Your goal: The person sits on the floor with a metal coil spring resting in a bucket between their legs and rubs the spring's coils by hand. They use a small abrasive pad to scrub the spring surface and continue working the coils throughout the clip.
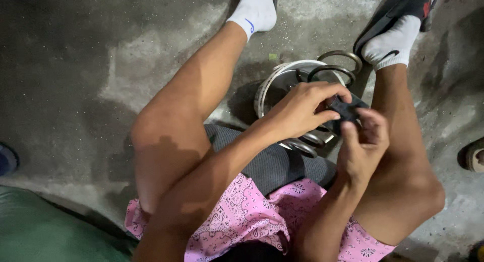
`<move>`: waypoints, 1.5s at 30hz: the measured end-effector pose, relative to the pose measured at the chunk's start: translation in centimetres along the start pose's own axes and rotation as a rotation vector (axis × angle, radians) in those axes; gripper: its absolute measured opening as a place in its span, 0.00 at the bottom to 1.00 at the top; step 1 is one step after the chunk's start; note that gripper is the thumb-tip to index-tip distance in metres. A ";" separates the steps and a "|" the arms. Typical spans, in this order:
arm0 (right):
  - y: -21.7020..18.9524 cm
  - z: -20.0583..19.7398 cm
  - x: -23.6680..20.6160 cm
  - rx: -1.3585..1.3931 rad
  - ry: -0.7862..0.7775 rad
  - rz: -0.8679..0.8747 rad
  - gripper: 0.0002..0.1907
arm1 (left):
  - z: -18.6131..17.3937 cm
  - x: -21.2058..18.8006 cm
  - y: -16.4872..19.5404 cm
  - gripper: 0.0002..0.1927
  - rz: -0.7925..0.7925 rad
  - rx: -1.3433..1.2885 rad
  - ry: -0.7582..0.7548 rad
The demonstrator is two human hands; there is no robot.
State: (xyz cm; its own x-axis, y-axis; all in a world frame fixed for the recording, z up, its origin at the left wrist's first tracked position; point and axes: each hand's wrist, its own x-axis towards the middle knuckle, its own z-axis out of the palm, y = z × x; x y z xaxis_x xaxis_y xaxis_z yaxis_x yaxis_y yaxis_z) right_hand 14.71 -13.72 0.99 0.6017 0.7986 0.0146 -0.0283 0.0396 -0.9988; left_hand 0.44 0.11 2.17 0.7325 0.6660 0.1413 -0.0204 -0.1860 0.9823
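Small flat black part (345, 110) pinched over a coil spring (330, 73).

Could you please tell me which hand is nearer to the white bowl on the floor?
Left. The left hand reaches over the white bowl, partly overlapping its rim, while the right hand sits further off, beside the coil spring.

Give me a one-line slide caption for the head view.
Seated person's left hand and right hand grip a small dark part above a coil spring.

Pink paisley-patterned shorts (242, 216) sit nearest the camera; beyond them lies a grey ribbed cloth (267, 164), a small black part (345, 110), a white-rimmed metal ring (275, 83), white socks (254, 10), and grey blotchy concrete floor (75, 65).
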 end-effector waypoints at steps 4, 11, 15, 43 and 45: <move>0.1 -0.7 -0.2 -0.194 -0.059 0.026 0.23 | -0.1 0.0 -0.2 0.18 0.052 -0.029 -0.023; -0.2 -2.9 0.1 -0.176 -0.051 -0.035 0.11 | -1.8 0.6 0.4 0.17 -0.046 -0.033 0.005; -0.4 -2.1 -0.1 0.048 -0.044 -0.077 0.20 | -1.9 0.4 0.5 0.10 0.039 0.024 0.043; 3.6 -3.9 1.8 -0.448 -0.080 0.085 0.08 | 0.7 -2.5 -3.1 0.44 -0.275 0.479 -0.198; 4.0 -3.0 1.9 -0.399 -0.071 0.089 0.09 | 0.8 -2.4 -3.9 0.42 -0.315 0.372 -0.193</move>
State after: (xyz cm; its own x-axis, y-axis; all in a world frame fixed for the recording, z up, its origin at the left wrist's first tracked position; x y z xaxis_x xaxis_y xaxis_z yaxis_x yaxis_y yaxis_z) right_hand 18.15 -13.80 -3.08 0.5539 0.8284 -0.0835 0.2425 -0.2564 -0.9357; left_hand -0.72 -1.38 -2.09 0.7769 0.5923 -0.2135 0.4385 -0.2656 0.8586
